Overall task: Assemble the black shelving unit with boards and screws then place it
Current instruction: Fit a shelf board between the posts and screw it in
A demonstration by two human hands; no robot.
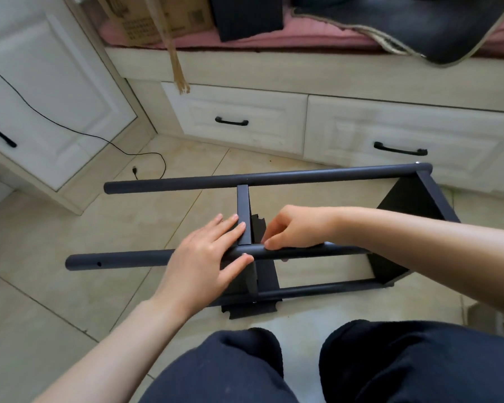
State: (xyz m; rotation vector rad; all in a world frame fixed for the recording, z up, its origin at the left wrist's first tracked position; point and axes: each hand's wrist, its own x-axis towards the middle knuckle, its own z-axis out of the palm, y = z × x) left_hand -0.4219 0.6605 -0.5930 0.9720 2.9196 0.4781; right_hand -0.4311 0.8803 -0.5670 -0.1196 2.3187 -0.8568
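Soft, even daylight, bright overall, faint diffuse shadows on the floor [70,286], wide-angle bending of straight lines at the edges, slight softness throughout, no harsh glare

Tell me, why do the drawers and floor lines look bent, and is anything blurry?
Head view: the wide-angle lens bows straight edges, so the drawer fronts and tile joints curve toward the frame's edges. Light is soft and even, with only faint shadows under the black shelving unit. The left hand and right hand look fairly sharp; the corners look softer.
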